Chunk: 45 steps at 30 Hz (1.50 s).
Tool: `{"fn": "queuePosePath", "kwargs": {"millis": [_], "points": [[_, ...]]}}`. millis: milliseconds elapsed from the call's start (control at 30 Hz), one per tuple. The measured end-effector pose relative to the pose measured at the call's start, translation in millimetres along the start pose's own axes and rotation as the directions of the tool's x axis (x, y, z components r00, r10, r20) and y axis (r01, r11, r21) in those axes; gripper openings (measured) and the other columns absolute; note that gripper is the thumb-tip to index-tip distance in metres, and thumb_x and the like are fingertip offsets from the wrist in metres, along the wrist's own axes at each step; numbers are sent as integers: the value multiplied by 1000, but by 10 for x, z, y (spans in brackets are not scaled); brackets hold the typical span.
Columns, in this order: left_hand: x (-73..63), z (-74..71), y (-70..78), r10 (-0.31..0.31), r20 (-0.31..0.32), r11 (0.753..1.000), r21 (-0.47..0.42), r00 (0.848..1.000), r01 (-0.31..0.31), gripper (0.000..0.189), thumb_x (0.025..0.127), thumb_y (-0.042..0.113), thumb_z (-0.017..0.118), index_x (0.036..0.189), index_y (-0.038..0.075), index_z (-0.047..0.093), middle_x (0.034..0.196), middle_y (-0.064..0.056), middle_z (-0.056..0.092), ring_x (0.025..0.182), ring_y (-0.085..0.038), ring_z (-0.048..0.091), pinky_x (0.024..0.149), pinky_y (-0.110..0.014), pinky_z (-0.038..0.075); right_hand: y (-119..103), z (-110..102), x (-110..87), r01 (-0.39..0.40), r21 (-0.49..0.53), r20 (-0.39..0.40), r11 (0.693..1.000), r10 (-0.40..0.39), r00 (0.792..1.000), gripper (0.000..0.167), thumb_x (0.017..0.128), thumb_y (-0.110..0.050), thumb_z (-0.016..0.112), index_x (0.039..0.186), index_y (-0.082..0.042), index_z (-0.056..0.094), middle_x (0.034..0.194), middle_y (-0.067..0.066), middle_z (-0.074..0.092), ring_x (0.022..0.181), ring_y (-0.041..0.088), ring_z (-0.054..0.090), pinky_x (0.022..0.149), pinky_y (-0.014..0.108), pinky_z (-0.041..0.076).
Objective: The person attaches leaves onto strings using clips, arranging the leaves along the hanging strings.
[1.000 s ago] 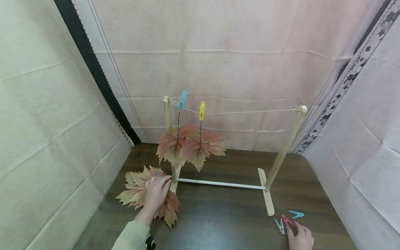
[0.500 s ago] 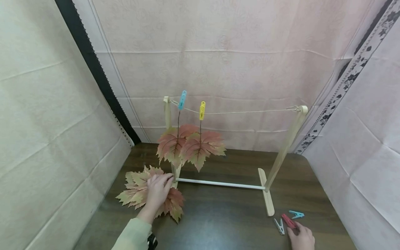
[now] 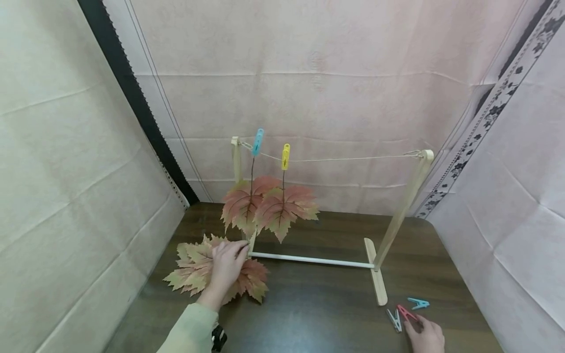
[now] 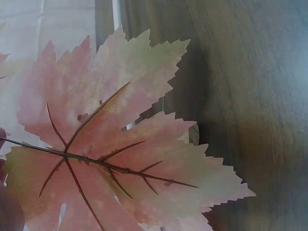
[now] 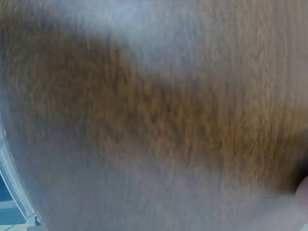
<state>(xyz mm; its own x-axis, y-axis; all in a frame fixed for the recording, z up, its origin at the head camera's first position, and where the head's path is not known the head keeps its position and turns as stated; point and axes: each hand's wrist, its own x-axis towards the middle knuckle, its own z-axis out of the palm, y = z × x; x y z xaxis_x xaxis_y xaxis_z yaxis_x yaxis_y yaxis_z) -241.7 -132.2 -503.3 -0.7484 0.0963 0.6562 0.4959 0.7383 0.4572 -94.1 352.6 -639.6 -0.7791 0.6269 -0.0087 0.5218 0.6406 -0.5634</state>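
Note:
My left hand [image 3: 227, 264] pinches the stem of an artificial maple leaf [image 3: 253, 278], at the left foot of a wooden rack. In the left wrist view this pink and yellow-green leaf [image 4: 120, 149] fills much of the frame, its stem running to the fingers [image 4: 8, 207] at the left edge. More maple leaves [image 3: 190, 267] lie on the table under and beside that hand. My right hand [image 3: 427, 337], at the lower right, holds a red clothespin [image 3: 406, 313] between thumb and fingers. A white clothespin [image 3: 395, 320] and a blue clothespin [image 3: 418, 303] lie close by.
The wooden rack [image 3: 403, 211] carries a string [image 3: 344, 159] between its posts. A blue clothespin [image 3: 258, 142] and a yellow clothespin [image 3: 285, 157] hold two hanging leaves [image 3: 284, 208] there. A white rod [image 3: 311, 260] joins the feet. Pale cloth walls [image 3: 309, 98] surround the table [image 3: 309, 304].
My left hand has shifted slightly right and up, and its leaf has swung right and up. The red clothespin has turned in my right hand, which stays nearly in place.

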Motion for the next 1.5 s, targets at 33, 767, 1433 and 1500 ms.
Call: {"fn": "queuePosePath", "kwargs": {"millis": [33,767,1433,1500], "points": [[4,-2,10,-1,0,1000,-5,1000,1,15,81,8,73,95,11,73,90,-3,71,80,-23,54,77,-44,30,0,-4,-1,2,-3,-1,1000,-2,1000,48,78,-18,72,112,13,56,105,31,50,102,45,43,86,56,33],[63,-100,131,-187,111,973,-113,976,199,16,88,18,66,98,7,73,95,-7,69,92,-28,54,84,-49,32,-285,-327,118,150,148,-27,978,-148,989,49,87,-30,65,115,10,56,101,31,61,95,46,55,79,57,40],[264,-65,242,-185,172,962,-168,967,214,21,92,26,61,100,10,72,98,-5,68,90,-23,51,86,-49,30,-990,-728,339,137,286,-47,948,-129,990,64,89,-45,59,136,-4,47,114,18,63,80,-3,53,72,31,40],[276,-69,248,-182,168,962,-174,969,210,21,91,25,62,100,9,72,98,-5,68,90,-24,51,86,-50,30,-1059,-780,350,139,319,-33,938,-136,990,66,88,-46,60,138,-6,45,117,15,62,78,-10,47,72,26,40]]}}
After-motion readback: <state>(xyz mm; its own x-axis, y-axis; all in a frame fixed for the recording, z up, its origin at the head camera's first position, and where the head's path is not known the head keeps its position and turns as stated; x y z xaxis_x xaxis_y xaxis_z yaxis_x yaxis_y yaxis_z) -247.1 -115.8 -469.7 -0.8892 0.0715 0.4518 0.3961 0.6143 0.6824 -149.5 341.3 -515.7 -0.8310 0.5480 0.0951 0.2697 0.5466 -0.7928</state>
